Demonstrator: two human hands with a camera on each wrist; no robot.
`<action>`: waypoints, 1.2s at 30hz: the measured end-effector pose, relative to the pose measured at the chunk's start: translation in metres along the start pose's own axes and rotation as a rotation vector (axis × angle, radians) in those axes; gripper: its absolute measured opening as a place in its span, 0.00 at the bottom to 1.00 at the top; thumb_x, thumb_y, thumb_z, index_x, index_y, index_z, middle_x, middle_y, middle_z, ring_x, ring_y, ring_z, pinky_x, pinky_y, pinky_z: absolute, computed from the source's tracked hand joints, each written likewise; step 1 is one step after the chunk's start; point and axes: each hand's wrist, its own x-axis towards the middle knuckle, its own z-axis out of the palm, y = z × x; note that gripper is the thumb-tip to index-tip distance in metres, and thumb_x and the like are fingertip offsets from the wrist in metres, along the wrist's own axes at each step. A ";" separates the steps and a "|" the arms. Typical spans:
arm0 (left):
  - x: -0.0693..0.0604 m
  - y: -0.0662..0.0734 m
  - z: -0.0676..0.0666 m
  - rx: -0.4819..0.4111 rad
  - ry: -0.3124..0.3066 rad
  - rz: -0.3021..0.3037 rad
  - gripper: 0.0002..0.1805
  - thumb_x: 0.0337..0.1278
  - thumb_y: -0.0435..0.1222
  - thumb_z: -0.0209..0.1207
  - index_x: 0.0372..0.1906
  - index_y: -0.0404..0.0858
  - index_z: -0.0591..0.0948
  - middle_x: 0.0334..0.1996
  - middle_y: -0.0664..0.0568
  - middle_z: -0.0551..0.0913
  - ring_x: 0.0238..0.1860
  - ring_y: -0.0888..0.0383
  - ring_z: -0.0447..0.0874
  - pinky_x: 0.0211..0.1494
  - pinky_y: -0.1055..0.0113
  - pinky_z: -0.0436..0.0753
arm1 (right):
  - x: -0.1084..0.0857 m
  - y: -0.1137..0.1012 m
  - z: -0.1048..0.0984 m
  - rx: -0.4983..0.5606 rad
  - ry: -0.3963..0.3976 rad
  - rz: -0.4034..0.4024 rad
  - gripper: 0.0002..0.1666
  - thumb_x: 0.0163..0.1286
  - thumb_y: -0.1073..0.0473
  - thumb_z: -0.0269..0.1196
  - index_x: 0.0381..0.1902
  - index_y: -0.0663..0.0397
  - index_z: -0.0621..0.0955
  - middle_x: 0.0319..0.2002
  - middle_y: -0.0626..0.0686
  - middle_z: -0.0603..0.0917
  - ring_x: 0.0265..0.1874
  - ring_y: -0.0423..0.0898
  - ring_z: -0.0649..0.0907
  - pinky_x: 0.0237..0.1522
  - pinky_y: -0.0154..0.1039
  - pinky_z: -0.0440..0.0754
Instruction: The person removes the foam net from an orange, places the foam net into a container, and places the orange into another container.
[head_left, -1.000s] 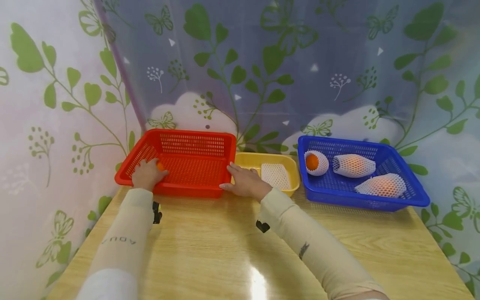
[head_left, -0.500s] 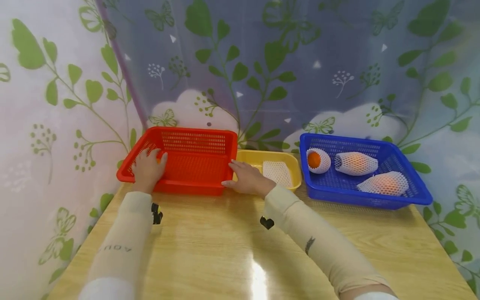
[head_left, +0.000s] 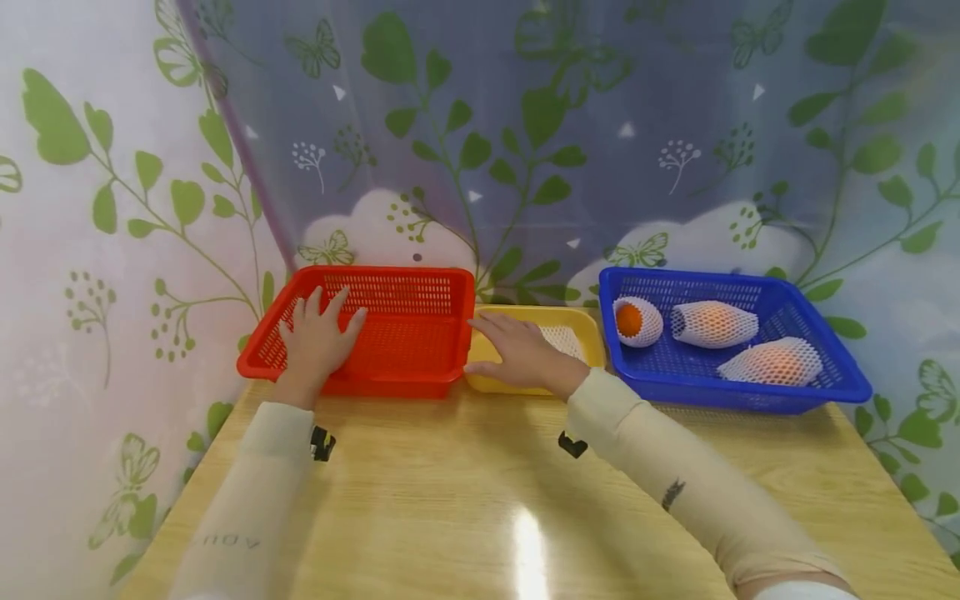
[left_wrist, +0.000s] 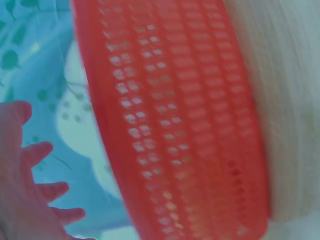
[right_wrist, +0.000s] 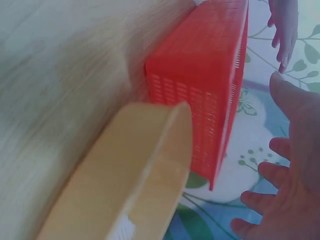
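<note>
My left hand (head_left: 317, 337) hovers over the left part of the red basket (head_left: 397, 387), fingers spread and holding nothing. In the left wrist view its fingers stand apart from the basket's slotted wall (left_wrist: 155, 110). My right hand (head_left: 521, 354) is above the yellow tray (head_left: 592, 321), beside the red basket's right end. Its fingers are extended and grip nothing in the right wrist view. A white foam net (head_left: 562, 340) lies in the tray, partly hidden by that hand. Whatever lies beneath my left hand in the red basket is hidden in the head view.
At the right stands a blue basket (head_left: 697, 392). It holds an orange in a foam net (head_left: 637, 322) and two more netted fruits, one at the back (head_left: 716, 324) and one in front (head_left: 776, 362). A wooden table (head_left: 435, 483) carries everything, with patterned cloth behind.
My left hand has risen from inside the red basket, and the orange thing beside it has gone out of sight. The right hand has left the basket's rim and moved right over the yellow tray.
</note>
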 end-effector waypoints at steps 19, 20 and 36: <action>-0.028 0.097 0.005 0.003 -0.089 0.248 0.38 0.65 0.63 0.45 0.77 0.60 0.52 0.77 0.43 0.47 0.74 0.34 0.39 0.67 0.27 0.41 | -0.073 0.050 -0.035 -0.107 0.132 -0.050 0.42 0.71 0.35 0.53 0.75 0.49 0.59 0.76 0.58 0.54 0.73 0.59 0.56 0.67 0.68 0.53; -0.030 0.102 0.006 0.005 -0.097 0.257 0.38 0.65 0.63 0.45 0.77 0.60 0.52 0.77 0.44 0.47 0.75 0.35 0.39 0.67 0.27 0.41 | -0.077 0.053 -0.035 -0.110 0.129 -0.047 0.42 0.72 0.35 0.53 0.75 0.50 0.60 0.76 0.58 0.54 0.73 0.60 0.56 0.66 0.69 0.53; -0.043 0.167 0.028 0.001 -0.153 0.406 0.40 0.62 0.64 0.48 0.76 0.65 0.49 0.77 0.47 0.47 0.76 0.38 0.38 0.69 0.30 0.41 | -0.119 0.119 -0.060 -0.180 0.115 0.096 0.39 0.76 0.36 0.44 0.74 0.54 0.59 0.73 0.65 0.57 0.69 0.67 0.59 0.61 0.74 0.56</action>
